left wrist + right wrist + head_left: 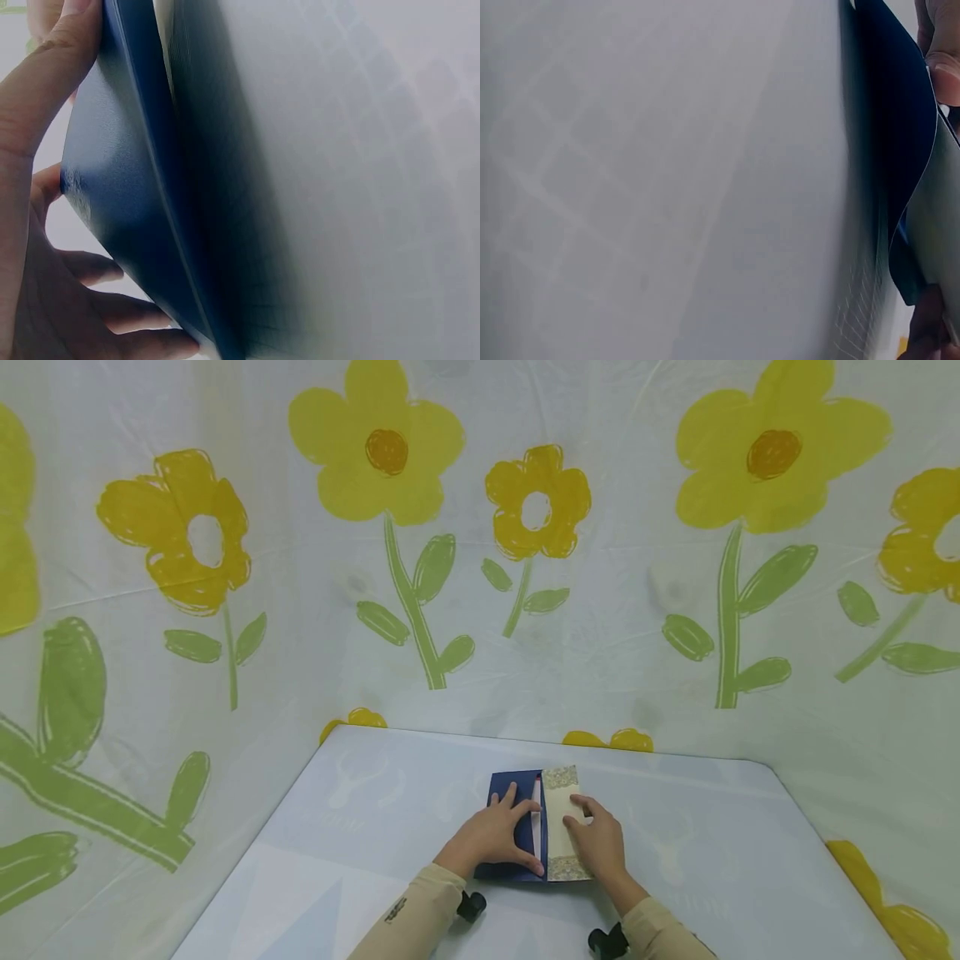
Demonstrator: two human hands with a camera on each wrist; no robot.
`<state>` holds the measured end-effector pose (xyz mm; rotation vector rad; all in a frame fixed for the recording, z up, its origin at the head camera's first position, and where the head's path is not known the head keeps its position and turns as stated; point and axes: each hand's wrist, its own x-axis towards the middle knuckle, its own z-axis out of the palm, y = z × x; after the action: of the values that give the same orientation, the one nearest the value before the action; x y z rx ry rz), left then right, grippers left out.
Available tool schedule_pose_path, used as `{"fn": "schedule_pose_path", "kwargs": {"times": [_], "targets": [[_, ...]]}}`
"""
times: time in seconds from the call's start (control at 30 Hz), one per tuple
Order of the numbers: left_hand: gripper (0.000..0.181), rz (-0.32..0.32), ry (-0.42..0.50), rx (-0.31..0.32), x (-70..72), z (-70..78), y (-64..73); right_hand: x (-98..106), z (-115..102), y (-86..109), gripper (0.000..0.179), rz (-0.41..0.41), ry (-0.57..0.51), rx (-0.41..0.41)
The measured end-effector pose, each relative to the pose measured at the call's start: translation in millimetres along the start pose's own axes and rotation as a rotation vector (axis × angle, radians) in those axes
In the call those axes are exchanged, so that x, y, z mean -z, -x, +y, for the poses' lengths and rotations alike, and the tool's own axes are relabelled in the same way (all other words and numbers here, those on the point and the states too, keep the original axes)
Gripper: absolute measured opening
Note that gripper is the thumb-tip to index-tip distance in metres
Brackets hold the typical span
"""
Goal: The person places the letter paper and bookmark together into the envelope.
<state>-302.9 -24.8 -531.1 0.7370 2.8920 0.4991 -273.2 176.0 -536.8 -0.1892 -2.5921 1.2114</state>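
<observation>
A dark blue folder (517, 779) lies spread open on the table. Its right side carries a cream card (557, 824) with speckled bands at top and bottom, and a thin whitish strip shows along the fold. My left hand (491, 835) rests over the blue cover with fingers spread, the thumb reaching toward the lower fold. In the left wrist view the thumb (56, 64) touches the blue cover (120, 150). My right hand (602, 843) holds the cream card near its right edge with bent fingers and thumb. In the right wrist view the blue cover (892, 112) bows outward.
The pale patterned table (360, 827) extends round the folder. Behind it hangs a white cloth (600, 668) printed with yellow flowers. Dark devices are at the left wrist (472, 906) and the right wrist (607, 942).
</observation>
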Motion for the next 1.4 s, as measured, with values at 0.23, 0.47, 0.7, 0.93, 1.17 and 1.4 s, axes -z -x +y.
{"fn": "schedule_pose_path", "kwargs": {"times": [0.23, 0.47, 0.7, 0.93, 1.17, 1.4], "targets": [[0.099, -0.001, 0.0, -0.001, 2.6, 3.1, 2.0, -4, 0, -0.3, 0.039, 0.011, 0.002, 0.018], [0.097, 0.003, -0.01, -0.007, 2.8, 3.1, 1.2, -10, -4, 0.7, 0.038, 0.016, 0.003, 0.032], [0.097, 0.003, -0.003, -0.01, 3.4, 3.5, 2.2, -13, -5, 0.5, 0.038, -0.001, -0.003, 0.032], [0.097, -0.006, -0.013, 0.0, 3.7, 3.7, 2.1, -17, -1, 0.2, 0.038, -0.047, -0.007, 0.038], [0.1, -0.004, -0.025, 0.001, 1.7, 3.0, 1.1, -17, -3, 0.3, 0.049, -0.046, 0.004, 0.047], [0.099, 0.001, -0.027, -0.003, 2.4, 3.4, 1.0, -15, -4, -0.6, 0.054, -0.005, 0.002, 0.052]]}}
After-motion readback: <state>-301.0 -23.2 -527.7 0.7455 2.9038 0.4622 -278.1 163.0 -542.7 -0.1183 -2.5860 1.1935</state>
